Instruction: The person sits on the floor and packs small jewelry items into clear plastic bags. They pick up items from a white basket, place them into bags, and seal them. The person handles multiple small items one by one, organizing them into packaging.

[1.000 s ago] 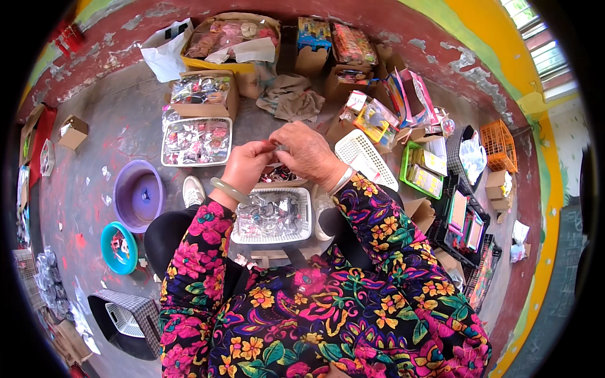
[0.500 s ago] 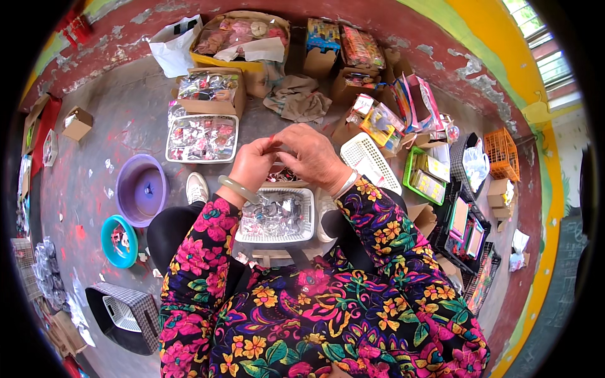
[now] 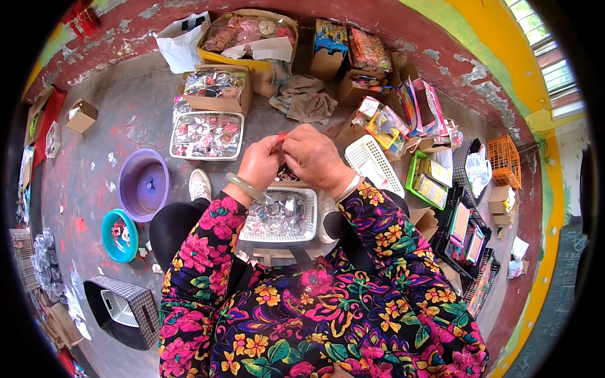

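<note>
Ahead on the grey floor [image 3: 72, 151] stands a large, yellow-edged cardboard box [image 3: 230, 60]. Nearer, a white basket [image 3: 310, 217] holds clear packets [image 3: 277, 214]. Past its far rim, the right hand [image 3: 315, 160] meets the left hand [image 3: 260, 165]; the right's fingertips are hidden, so its grip I cannot tell. The left pinches a small red piece [image 3: 282, 135] between the two.

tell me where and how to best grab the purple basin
The purple basin is probably best gripped by its right rim, the left hand coming from above on the left shoe's side. It sits upright and open, leaving room for a thumb inside the wall; the teal basin crowds its lower-left edge in view.
</note>
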A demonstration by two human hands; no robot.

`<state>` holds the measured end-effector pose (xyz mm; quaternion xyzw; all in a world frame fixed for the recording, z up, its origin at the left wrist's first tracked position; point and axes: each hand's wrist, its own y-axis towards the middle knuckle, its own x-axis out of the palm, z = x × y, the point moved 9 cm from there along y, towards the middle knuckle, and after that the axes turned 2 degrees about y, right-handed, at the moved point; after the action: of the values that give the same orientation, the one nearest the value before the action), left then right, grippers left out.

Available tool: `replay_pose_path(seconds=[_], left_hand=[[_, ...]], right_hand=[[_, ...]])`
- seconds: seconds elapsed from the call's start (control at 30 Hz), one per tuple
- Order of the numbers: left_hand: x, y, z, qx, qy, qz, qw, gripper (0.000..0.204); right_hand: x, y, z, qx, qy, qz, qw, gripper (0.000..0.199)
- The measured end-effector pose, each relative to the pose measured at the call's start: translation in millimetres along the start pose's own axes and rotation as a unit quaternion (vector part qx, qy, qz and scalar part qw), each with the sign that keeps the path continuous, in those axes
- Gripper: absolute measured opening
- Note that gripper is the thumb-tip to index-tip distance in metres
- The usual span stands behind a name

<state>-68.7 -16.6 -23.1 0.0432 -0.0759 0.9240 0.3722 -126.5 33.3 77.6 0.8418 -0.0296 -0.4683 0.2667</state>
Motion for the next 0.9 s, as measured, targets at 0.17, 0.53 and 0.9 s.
replay_pose_path(seconds=[0.17, 0.53, 0.9], left_hand=[[1.7, -3.1, 4.4, -0.008, -0.019, 0.001, 1.000, 0.028], [-8.3, -5.3, -8.7, -0.073, 0.080, 0.005, 0.994, 0.021], [-7.9, -6.5, -11.0, -0.090, 0.042, 0.021, 0.995, 0.016]], right_hand=[[8.7, -4.1, 10.2, 0.030, 0.084, -0.003, 0.996, 0.010], [-5.2, -9.2, 33.0, 0.136, 0.128, 0.048, 0.981, 0.006], [3.4, -11.9, 38.4, 0.162, 0.155, 0.002, 0.974, 0.010]])
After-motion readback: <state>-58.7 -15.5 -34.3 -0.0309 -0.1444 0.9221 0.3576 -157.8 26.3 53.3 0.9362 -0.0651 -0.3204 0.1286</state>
